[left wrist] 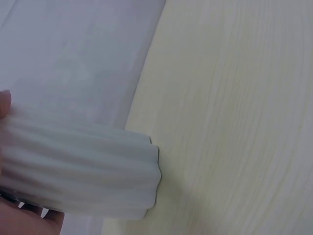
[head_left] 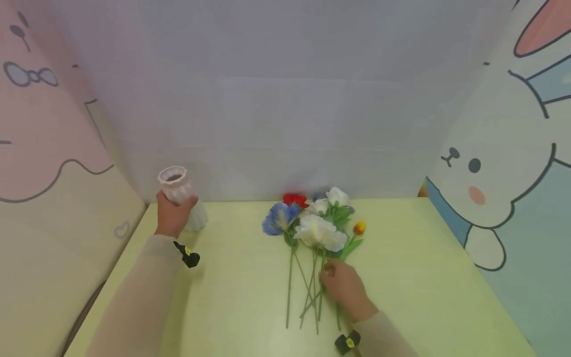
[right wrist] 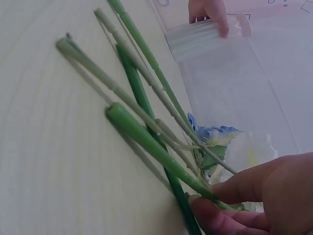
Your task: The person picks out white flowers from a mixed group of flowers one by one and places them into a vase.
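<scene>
A pale wood-grain table meets a plain whitish backdrop, with cartoon-printed sheets at either side. Near the table's far left corner, the left hand grips a white fluted vase. The right hand pinches a bright green stem among artificial flowers mid-table; which bloom it carries is unclear. White blooms mostly hide a blue one behind; the left wrist view cuts off the vase's mouth.
</scene>
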{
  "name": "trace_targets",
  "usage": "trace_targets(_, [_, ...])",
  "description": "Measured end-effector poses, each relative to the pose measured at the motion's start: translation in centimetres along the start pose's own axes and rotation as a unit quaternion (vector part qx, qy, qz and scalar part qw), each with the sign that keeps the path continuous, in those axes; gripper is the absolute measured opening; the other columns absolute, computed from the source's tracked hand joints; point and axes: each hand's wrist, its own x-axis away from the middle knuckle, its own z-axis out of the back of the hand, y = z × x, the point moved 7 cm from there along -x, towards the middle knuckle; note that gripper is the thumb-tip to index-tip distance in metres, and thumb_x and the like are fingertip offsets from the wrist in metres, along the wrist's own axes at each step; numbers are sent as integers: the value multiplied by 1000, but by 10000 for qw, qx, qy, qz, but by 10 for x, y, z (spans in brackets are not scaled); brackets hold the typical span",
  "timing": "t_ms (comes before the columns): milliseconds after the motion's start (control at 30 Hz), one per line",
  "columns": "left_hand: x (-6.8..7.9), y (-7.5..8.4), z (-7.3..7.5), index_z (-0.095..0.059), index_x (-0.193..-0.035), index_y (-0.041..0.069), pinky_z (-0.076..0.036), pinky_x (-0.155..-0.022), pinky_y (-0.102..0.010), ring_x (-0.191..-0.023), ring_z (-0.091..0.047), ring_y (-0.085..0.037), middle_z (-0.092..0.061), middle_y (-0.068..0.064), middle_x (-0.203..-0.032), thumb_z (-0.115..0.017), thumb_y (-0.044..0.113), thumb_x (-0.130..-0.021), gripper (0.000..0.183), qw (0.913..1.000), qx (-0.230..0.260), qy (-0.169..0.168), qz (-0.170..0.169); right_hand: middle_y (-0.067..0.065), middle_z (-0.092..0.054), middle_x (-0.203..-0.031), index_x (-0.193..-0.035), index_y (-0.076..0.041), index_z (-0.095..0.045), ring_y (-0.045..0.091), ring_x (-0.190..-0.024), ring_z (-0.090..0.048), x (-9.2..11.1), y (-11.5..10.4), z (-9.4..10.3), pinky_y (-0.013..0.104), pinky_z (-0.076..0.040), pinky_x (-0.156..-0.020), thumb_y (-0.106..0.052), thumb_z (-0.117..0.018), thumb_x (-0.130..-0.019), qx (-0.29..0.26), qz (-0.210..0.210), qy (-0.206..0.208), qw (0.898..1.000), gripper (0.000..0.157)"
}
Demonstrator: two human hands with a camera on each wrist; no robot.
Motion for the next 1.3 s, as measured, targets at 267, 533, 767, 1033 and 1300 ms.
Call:
trace_targets(267, [1, -5, -1, -3, -159, 14, -32, -115, -56, -142, -37, -39, -29, -21, -157, -75, 39, -94, 100, 9994, -152, -296, -42, -1, -66, -83, -103, -6, -73, 16, -74, -59, -4, 3, 0, 42, -52, -72, -19, -68, -92, -181, 13, -17, 9998, 17])
trace_targets(533, [12, -5, -7, -1, -159, 15, -33, -114, -59, -142, -37, -42, -28, -23, -157, -75, 36, -95, 99, 9990, -154, -422, -69, 5, -69, -93, -108, -1, -72, 20, -83, -63, -3, 2, 7, 43, -53, -76, -11, -63, -91, -674, -97, -93, 9976, 21])
trace_targets(767, [25, -2, -12, -7, -157, 13, -35, -112, -59, -140, -39, -41, -32, -23, -154, -75, 28, -96, 93, 9984, -108, -441, -331, 5, -69, -91, -109, 1, -69, 18, -78, -63, -2, 1, 9, 38, -53, -71, -12, -67, -94, -1229, -234, -188, 9920, 20])
trace_targets(1033, [42, -2, -24, -8, -158, 13, -34, -112, -61, -141, -38, -42, -32, -22, -155, -75, 32, -95, 94, 9975, -214, -517, -424, 7, -69, -81, -127, 12, -61, 20, -62, -64, -3, 3, 5, 33, -53, -66, -4, -64, -96, -2247, -319, -342, 9733, 35])
trace_targets(1300, [62, -1, -34, -9, -159, 12, -33, -112, -63, -140, -39, -43, -34, -24, -154, -76, 30, -95, 95, 9963, -434, -522, -529, 13, -73, -92, -136, 17, -52, 23, -64, -65, -4, 1, 0, 37, -58, -62, -2, -61, -98, -3420, -569, -540, 9364, 43])
